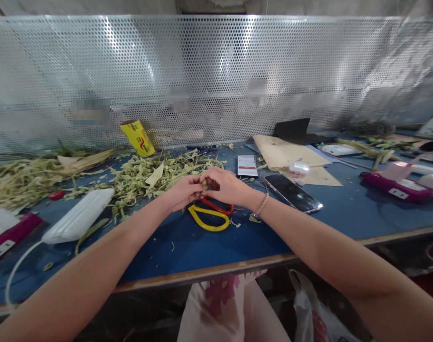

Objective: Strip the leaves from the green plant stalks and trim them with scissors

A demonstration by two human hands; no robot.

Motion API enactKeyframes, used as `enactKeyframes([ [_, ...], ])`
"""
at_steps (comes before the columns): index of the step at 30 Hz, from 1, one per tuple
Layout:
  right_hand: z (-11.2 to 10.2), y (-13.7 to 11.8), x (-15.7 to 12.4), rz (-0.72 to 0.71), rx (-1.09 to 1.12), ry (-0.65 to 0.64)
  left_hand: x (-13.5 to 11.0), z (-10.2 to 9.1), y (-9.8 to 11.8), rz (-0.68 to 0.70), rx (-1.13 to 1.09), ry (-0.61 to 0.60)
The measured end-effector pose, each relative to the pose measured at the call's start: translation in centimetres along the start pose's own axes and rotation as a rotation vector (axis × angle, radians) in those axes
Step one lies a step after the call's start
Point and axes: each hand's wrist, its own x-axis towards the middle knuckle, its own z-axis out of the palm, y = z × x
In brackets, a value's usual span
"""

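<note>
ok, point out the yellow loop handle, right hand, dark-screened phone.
Yellow loop handle (212,228): head view, loop's lower edge.
Right hand (226,186): head view, back of hand.
Dark-screened phone (293,192): head view, screen.

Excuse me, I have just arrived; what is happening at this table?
One person's left hand and right hand meet around a small green thing, too small to identify, over a blue table. A yellow handle and a red handle lie close by. Green plant pieces are heaped beyond, to the left.

A workshop — blue bench (252,244), perforated metal screen (209,71) behind.
</note>
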Motion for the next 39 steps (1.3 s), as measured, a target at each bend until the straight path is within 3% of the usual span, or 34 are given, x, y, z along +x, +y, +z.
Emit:
enactKeyframes([
  [11,0.1,-0.1,-0.1,0.105,0.038,0.066,-0.1,0.3,0.4,-0.005,-0.07,0.055],
  [19,0.0,0.1,-0.1,0.042,0.032,0.052,-0.2,0.1,0.3,0.033,-0.087,0.023],
  [29,-0.3,0.0,-0.2,0.145,0.067,0.072,0.1,-0.5,0.3,0.039,-0.227,-0.037],
  [39,-0.1,0.3,-0.1,0.116,0.15,0.124,0.3,-0.4,-0.1,0.065,-0.266,0.022],
])
